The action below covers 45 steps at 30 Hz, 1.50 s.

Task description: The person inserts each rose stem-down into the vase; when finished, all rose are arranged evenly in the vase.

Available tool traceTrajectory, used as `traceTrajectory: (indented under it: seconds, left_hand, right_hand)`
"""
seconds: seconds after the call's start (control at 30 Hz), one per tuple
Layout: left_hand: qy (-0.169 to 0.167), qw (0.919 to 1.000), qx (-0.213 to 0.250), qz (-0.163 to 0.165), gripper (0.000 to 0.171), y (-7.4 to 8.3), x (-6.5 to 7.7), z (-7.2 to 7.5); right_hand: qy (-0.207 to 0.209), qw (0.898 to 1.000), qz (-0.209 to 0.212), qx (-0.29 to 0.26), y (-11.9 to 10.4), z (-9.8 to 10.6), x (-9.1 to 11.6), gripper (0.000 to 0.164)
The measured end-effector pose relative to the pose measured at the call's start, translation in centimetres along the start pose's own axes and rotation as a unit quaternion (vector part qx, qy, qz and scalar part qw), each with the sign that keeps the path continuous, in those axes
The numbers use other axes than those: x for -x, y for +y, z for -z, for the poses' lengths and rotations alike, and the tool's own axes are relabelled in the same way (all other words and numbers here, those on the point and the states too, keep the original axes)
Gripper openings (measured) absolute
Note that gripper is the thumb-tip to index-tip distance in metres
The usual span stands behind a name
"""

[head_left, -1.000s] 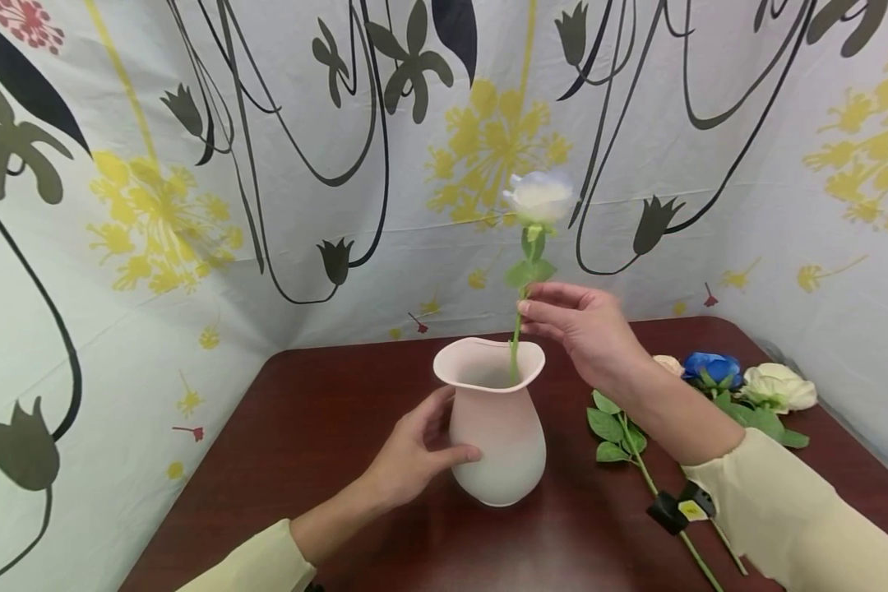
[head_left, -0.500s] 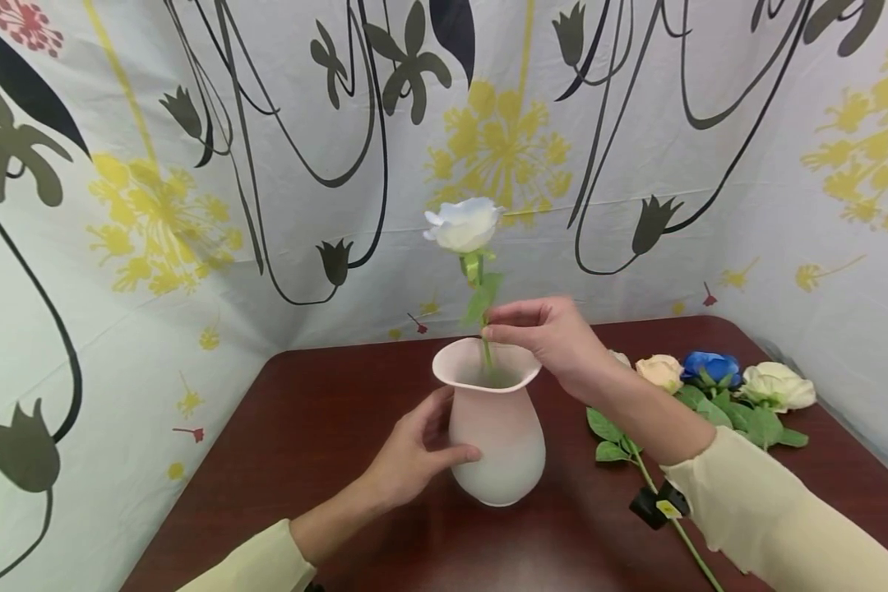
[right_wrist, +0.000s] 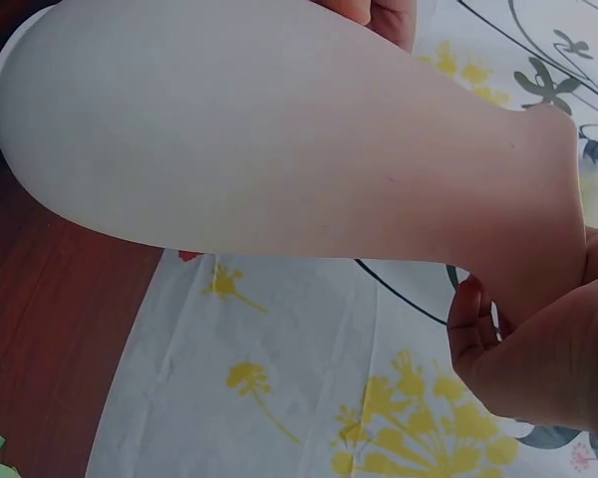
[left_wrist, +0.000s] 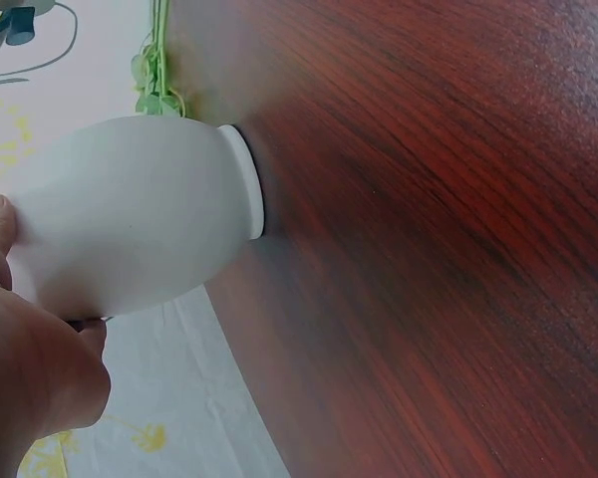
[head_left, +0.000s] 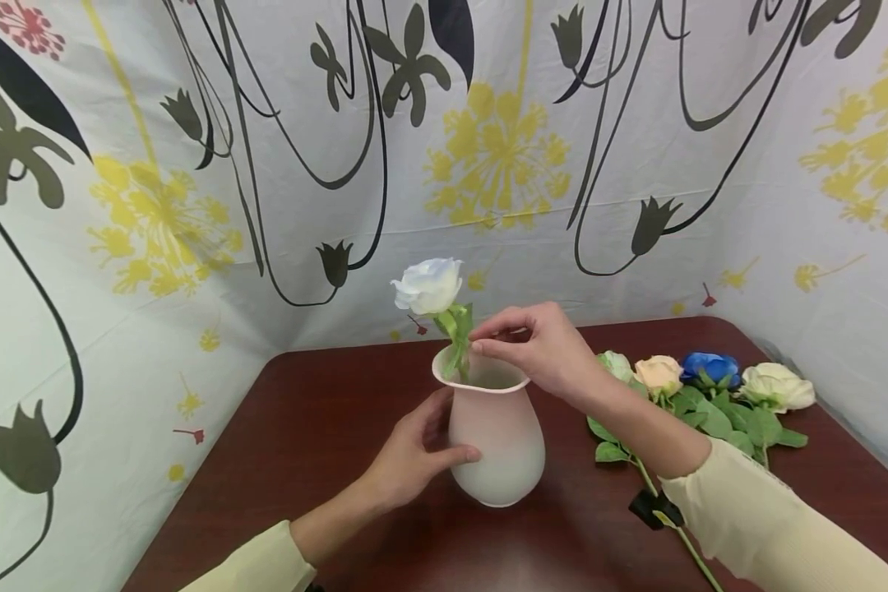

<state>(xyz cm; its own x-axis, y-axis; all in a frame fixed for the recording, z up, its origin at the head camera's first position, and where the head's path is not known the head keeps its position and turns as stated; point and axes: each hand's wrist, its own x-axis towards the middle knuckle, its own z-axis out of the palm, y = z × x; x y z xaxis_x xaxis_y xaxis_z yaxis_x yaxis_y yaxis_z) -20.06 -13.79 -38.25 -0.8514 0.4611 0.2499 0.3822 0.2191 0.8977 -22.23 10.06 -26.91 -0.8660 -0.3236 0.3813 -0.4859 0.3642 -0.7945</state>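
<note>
- while the left hand (head_left: 414, 452) curves around the side of the vase (head_left: 499, 444), thumb on the front and fingers going round the back, the right hand (head_left: 538, 345) is up at the mouth with thumb and index finger nearly together, pinching the white rose (head_left: 427, 286) by its leafy stem
- from the right wrist view you get the other fingers bent just beside the rim, but the vase hides the stem there
- the rose leans left, its lower leaves down inside the rim and the bloom poking out above it
- vase is upright on the bench (head_left: 326, 427), wavy rim, pinkish at the top and fading to pale grey lower down; the left wrist view shows its foot flat on the wood
- both arms have cream sleeves (head_left: 755, 510), and there's a small black device (head_left: 647, 510) by the right one
- past the right forearm there are more roses lying on the bench: a pale green one (head_left: 617, 366) partly covered by the arm, then a peach one (head_left: 659, 374), a blue one (head_left: 710, 367) and a creamy one (head_left: 777, 386), green leaves (head_left: 718, 415) bunched below them
- one long green stem (head_left: 699, 559) runs toward the near edge of the view
- behind everything hangs a white cloth (head_left: 281, 205) printed with dark tulips and yellow blooms
</note>
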Motion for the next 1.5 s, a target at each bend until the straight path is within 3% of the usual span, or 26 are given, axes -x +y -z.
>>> traceTrajectory:
  seconds: [0.37,0.77,1.13,1.5]
  left_hand:
    - [-0.001,1.0,0.001,0.005,0.083,-0.1,0.0,0.0]
    - [0.003,1.0,0.001,0.003,0.084,-0.1,0.0,-0.1]
    - [0.002,1.0,0.005,-0.002,0.083,-0.1,0.0,0.0]
    - [0.001,1.0,0.009,0.001,0.083,-0.1,0.0,0.0]
  right_hand:
    - [0.033,0.996,-0.057,-0.063,0.7,0.9,0.9,0.029]
    - [0.034,0.984,-0.091,-0.15,1.9,3.4,2.1,0.057]
    - [0.036,0.978,-0.138,-0.153,4.8,5.4,3.8,0.073]
    - [0.075,0.973,-0.172,-0.134,9.1,6.6,5.6,0.076]
